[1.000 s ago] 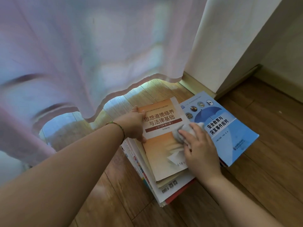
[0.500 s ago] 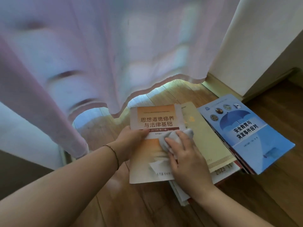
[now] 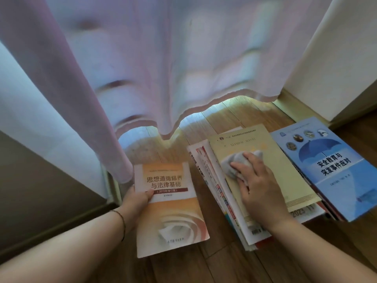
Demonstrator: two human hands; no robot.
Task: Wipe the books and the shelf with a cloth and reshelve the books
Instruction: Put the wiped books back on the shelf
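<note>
Wooden floor (image 3: 230, 260) by a window, with a sheer pinkish curtain (image 3: 163, 68) hanging down so low it nearly brushes the boards, and everything behind it is just a washed-out blur, so no clue what's back there. No shelf anywhere that I can make out from this spot. The left hand (image 3: 135, 201) is pinching the orange book (image 3: 169, 213) at its left edge, thumb on the cover and the other fingers hidden underneath; the book lies on the floor, well off to the left of the pile. A thin bracelet (image 3: 122, 223) sits on that wrist. The right hand (image 3: 259, 184) lies on the yellow book (image 3: 285, 176) topping the stack of books (image 3: 220, 193), fingers bent over the bunched grey-white cloth (image 3: 238, 162) and pressing it to the cover. Can't read the yellow book's title; the cloth covers part of it and the rest is faint. The books below it only show edges and spines. The blue book (image 3: 334, 170) with the umbrella picture lies askew on the right, partly over the stack, its far corner almost out of view. Half a second back the orange one was still on the pile with the cloth rubbing it; now it's been pulled aside and the cloth has shifted to the yellow cover.
</note>
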